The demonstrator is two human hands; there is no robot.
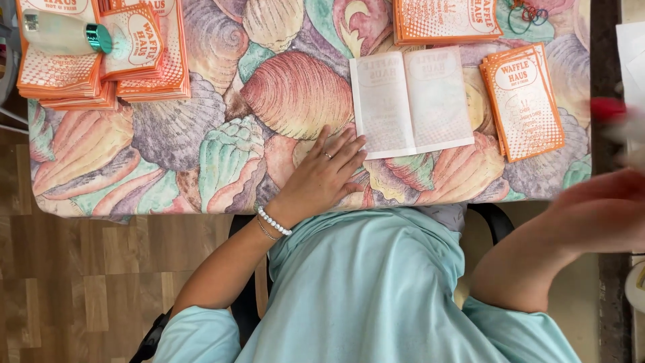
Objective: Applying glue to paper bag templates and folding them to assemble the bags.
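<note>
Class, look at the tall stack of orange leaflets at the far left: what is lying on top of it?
A clear bottle with a teal cap lies on its side on the stack of orange leaflets. The top leaflet beneath the bottle is partly covered.

The left hand [322, 176] lies flat, palm down, fingers spread; the right hand [605, 202] is blurred, reaching out sideways.

A matt printed cloth with a shell pattern covers the desk [201, 154]. The open leaflet [411, 101] and the orange leaflet stacks [524, 101] are thin matt paper. The bottle [64, 33] looks like frosted plastic with a glossy teal cap. The floor [80, 282] is smooth wood. The bracelet [274, 221] has glossy white beads.
</note>
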